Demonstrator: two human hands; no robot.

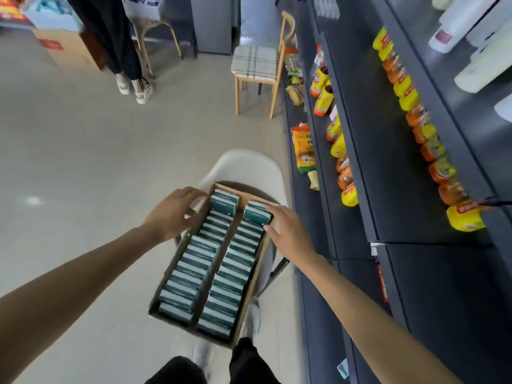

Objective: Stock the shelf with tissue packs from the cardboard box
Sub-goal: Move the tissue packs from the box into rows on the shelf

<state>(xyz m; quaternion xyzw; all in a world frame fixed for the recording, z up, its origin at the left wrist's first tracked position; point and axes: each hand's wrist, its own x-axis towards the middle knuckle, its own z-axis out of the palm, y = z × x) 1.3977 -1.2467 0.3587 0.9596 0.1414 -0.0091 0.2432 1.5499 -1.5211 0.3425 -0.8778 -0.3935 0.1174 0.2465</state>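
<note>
Right now the cardboard box (250, 297) sits on a white chair (243, 167) beside the dark shelf (393, 151), full of tissue packs (210, 250) in two rows. Both hands are spread, holding nothing: left hand (173, 213) and right hand (288, 231) touch the box's far corners. Packs look light and squishy; pinch one gently by its sides

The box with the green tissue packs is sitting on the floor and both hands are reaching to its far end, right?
Not quite. The cardboard box sits on a white chair, not the floor, as the head view shows. The rest holds: the left hand and right hand reach to its far end, by the tissue packs.
</note>
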